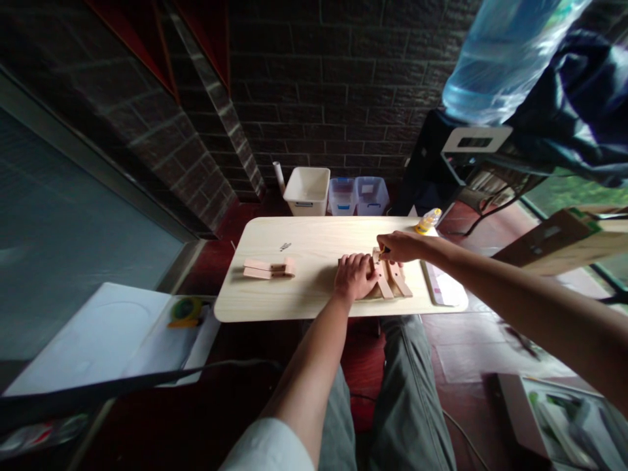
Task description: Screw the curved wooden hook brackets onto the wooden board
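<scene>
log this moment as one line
left hand: against wooden pieces | right hand: gripping small tool | table, left side: other wooden parts, dark bits

Upper garment: pale, plain sleeve [272,450] at between 6 and 7 o'clock, ending above the left forearm [313,376]. Lower garment: grey-green trousers [409,399] at 5 to 6 o'clock; creased fabric, lengthwise seam. Left grip [354,277] and right grip [400,248]: bare. Right forearm [510,286], toward 4 o'clock: bare to the view's edge.
</scene>
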Demonstrator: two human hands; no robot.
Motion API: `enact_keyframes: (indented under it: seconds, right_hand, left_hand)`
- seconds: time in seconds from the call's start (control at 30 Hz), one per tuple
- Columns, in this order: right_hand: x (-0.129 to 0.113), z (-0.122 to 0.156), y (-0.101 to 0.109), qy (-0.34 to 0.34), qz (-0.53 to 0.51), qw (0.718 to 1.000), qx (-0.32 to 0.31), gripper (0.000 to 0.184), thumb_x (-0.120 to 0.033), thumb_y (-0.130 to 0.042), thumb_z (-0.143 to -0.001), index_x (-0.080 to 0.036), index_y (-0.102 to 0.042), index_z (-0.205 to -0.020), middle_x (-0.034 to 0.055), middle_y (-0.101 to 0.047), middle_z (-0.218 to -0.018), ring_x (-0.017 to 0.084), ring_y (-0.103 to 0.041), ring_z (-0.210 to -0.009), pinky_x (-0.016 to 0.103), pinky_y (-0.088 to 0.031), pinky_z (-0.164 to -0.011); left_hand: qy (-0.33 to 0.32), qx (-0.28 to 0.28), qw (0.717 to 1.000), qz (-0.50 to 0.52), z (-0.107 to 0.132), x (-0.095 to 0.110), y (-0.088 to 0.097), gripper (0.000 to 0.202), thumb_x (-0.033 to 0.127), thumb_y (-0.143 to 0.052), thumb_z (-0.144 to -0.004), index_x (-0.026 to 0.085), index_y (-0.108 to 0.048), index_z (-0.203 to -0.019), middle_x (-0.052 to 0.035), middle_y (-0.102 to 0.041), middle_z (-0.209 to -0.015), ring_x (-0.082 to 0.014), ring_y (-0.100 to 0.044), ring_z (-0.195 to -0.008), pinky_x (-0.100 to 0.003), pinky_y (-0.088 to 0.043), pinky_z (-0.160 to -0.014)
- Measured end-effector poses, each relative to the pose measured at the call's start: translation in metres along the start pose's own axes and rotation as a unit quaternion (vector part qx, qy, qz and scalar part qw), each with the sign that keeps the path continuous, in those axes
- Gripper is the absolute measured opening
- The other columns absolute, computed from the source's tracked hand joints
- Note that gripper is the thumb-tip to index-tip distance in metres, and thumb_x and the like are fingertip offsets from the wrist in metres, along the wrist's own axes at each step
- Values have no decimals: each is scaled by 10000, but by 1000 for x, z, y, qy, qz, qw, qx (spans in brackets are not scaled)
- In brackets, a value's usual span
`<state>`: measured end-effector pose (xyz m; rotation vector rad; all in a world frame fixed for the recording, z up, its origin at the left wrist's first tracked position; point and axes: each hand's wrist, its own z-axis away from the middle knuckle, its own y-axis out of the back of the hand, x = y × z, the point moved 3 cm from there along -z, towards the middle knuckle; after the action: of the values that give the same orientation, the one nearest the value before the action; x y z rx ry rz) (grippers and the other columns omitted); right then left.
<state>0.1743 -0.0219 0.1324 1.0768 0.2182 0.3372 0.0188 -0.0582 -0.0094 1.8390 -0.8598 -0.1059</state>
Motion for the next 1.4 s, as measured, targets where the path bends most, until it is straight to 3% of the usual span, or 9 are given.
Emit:
enact_keyframes:
  seconds: [0.7,1.4]
  right_hand:
    - [-12,6,11,-23,64,998,-7,371,-421,-705,-1042,-184,-680,-1327,96,-718,-1321,242,-733,-1121,465,-639,-961]
    - [-8,3,6,-27,45,998,-20,368,-426,-704,-1043,-178,-682,-1315,90,-728,-1288,230,-742,-1079,443,-649,-926]
  left_hand:
    - [4,-2,1000,-4,-1,2,3,402,463,-635,-999,257,-628,-1345,-115,-729,-1275,-330,-635,-1240,-542,-431,-1136]
    - [1,6,1000,-6,-1,0,1,419,453,-680,-973,255,-644,-1341,-121,-734,-1261,-336,-648,-1215,-542,-439,-1125]
